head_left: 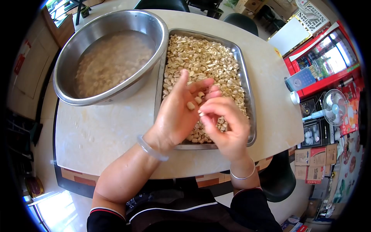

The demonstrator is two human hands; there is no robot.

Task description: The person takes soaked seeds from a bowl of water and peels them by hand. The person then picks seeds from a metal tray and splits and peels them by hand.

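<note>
My left hand [176, 110] is palm up and cupped, with a few pale lotus seeds [190, 105] lying in the palm near the fingers. Close beside it, my right hand [228, 121] pinches a small whitish lotus seed [201, 113] between thumb and forefinger; the fingertips hide part of it. Both hands hover over the near half of a rectangular metal tray [246, 83]. Spread across that tray are cream lotus seeds [203, 58], many looking split into halves toward the far side, with whole-looking ones [200, 133] at the near end.
Left of the tray stands a large metal basin [62, 83] with more seeds under cloudy water [116, 58]. Both rest on a pale table [104, 133]. A dark chair [276, 178] is at the near right. Beyond the table are a red-framed cooler [324, 58], a fan [334, 107] and cardboard boxes [315, 158].
</note>
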